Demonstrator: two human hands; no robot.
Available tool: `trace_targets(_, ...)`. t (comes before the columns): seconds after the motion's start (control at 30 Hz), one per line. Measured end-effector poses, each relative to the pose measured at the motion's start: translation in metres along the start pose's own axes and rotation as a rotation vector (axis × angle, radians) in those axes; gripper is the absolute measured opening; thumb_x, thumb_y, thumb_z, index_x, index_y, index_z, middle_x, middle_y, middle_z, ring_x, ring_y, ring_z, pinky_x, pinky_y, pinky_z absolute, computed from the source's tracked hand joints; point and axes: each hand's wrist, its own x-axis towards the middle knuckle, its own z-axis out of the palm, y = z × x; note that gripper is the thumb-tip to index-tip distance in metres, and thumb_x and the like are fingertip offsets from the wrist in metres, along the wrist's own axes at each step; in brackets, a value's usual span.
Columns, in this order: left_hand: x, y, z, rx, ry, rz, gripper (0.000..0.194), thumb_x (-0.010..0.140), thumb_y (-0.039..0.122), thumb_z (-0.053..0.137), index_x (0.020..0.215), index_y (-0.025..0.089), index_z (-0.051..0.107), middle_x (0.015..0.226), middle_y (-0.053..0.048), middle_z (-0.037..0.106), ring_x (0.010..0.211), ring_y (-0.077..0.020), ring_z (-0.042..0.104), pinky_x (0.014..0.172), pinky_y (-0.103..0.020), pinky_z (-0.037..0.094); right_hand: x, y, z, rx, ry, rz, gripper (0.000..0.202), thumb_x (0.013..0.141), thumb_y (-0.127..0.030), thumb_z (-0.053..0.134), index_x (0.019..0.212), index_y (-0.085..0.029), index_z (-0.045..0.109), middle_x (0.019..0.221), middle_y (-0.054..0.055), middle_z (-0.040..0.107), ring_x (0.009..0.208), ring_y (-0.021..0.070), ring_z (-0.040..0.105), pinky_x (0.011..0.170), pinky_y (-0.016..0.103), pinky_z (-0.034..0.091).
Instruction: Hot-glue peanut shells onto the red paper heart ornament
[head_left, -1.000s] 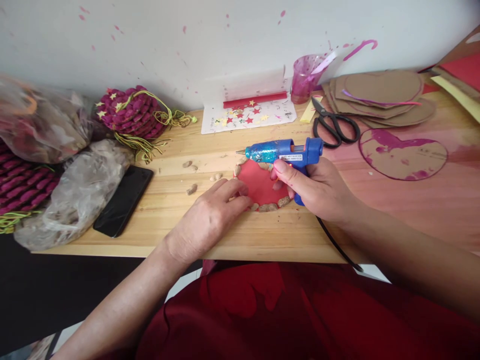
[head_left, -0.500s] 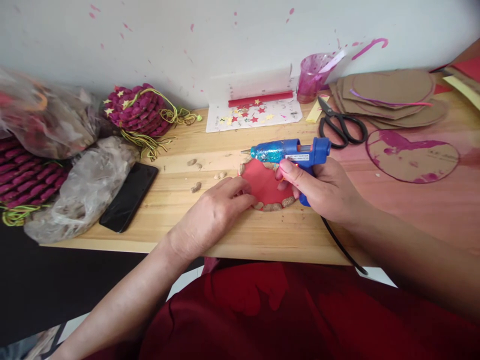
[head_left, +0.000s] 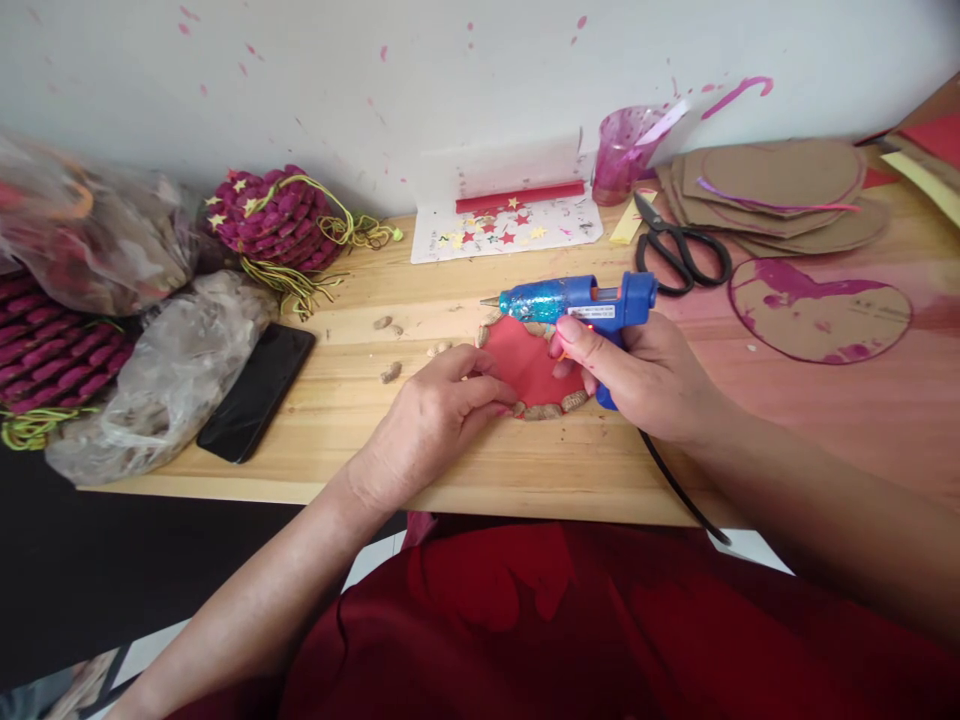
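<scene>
A red disc (head_left: 529, 368) lies on the wooden table, with peanut shells (head_left: 544, 411) along parts of its rim. At its left edge is my left hand (head_left: 454, 395), fingers bent and drawn together; whatever is between the fingertips is hidden. My right hand (head_left: 645, 375) is wrapped round the handle of a blue glue gun (head_left: 574, 302), held above the disc's far right side with its metal nozzle pointing left. Several loose peanuts (head_left: 391, 373) lie left of the disc.
Black scissors (head_left: 681, 250), cardboard pieces (head_left: 784, 175) and a painted cardboard shape (head_left: 821, 310) are at the right. A pink cup (head_left: 621, 155) and paper with stars (head_left: 506, 235) stand behind. A phone (head_left: 257, 393), plastic bags (head_left: 169, 370) and a purple bundle (head_left: 274, 220) are left.
My left hand's fingers have shifted slightly at the disc's left edge, with the index finger more bent. The glue gun in my right hand has hardly moved.
</scene>
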Motion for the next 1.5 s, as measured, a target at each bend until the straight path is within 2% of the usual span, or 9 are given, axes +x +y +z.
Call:
trace_targets(0.57,0.0,0.001,0.004,0.092,0.039,0.046,0.012,0.095,0.013,0.067,0.095,0.019,0.078,0.099,-0.005,0.067,0.091,-0.0164,0.065,0.08,-0.029,0.053,0.001,0.002,0.001,0.003,0.004,-0.037,0.048,0.096,-0.062,0.059,0.075,-0.02,0.065,0.069,0.001,0.064,0.056,0.0114,0.054,0.051,0.027,0.041)
trace_targets(0.9,-0.001,0.006,0.004,0.139,0.063,0.078,0.013,0.095,0.012,0.066,0.093,0.018,0.078,0.095,-0.006,0.069,0.088,-0.0168,0.066,0.078,-0.029,0.054,0.0,0.002,0.002,0.021,0.006,-0.002,0.047,0.095,-0.064,0.06,0.077,-0.021,0.066,0.072,0.002,0.065,0.055,0.0114,0.055,0.046,0.025,0.042)
trace_targets(1.07,-0.002,0.004,0.002,0.085,0.064,0.042,0.012,0.095,0.014,0.067,0.094,0.018,0.078,0.098,-0.006,0.071,0.091,-0.0169,0.068,0.081,-0.029,0.055,0.001,0.002,0.002,0.026,0.02,-0.002,0.048,0.094,-0.065,0.061,0.078,-0.02,0.067,0.072,0.003,0.066,0.058,0.0131,0.059,0.047,0.025,0.044)
trace_targets(1.23,-0.005,0.002,-0.006,-0.054,0.053,-0.092,0.024,0.099,0.008,0.058,0.112,0.018,0.076,0.108,-0.007,0.074,0.1,-0.0163,0.07,0.089,-0.029,0.055,0.001,0.0,0.003,0.085,0.012,0.059,0.049,0.09,-0.068,0.064,0.079,-0.02,0.067,0.075,0.003,0.065,0.057,0.013,0.059,0.044,0.024,0.044)
trace_targets(1.5,-0.008,0.006,0.002,-0.011,0.098,-0.076,0.014,0.096,0.014,0.066,0.101,0.02,0.077,0.104,-0.006,0.072,0.098,-0.0173,0.069,0.088,-0.031,0.056,0.002,0.001,0.002,0.042,0.011,0.025,0.051,0.091,-0.069,0.062,0.077,-0.02,0.066,0.071,0.003,0.066,0.059,0.0139,0.061,0.047,0.025,0.043)
